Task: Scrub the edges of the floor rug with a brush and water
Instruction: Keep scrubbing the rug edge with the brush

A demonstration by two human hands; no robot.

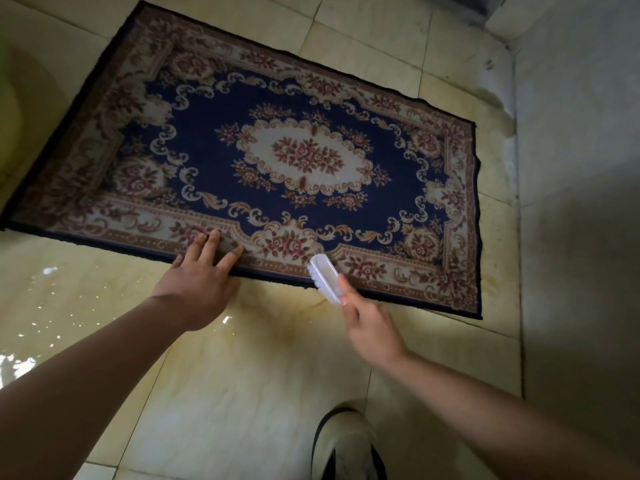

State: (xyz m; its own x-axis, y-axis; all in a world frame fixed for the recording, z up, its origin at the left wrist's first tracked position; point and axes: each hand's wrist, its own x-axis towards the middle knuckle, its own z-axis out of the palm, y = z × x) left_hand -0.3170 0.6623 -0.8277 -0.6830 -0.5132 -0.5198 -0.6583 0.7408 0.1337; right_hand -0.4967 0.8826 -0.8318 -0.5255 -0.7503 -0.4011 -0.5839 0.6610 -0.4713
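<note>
A patterned rug (214,161) with a navy field, a pale oval medallion and a floral border lies flat on the tiled floor (242,393). Its right end lies near the floor's right edge, where the wall (581,168) rises. The tiles in front of the rug are wet and shiny, with bright glints of water (45,271) towards the floor's left side.

The left hand (199,285) is released and flat. Its fingers are straight and spread, pressing on the rug's near border, while the palm lies over the dark edging and the tile beside it.

The right hand (370,327) grips a white scrubbing brush (325,277) by its near end, fingers curled round the back. The brush is tilted, with its bristles facing left and down onto the rug's near edge, right of the left hand and apart from it.

A pale shoe (346,441) with dark trim stands on the tiles at the floor's near edge, below the right forearm.
</note>
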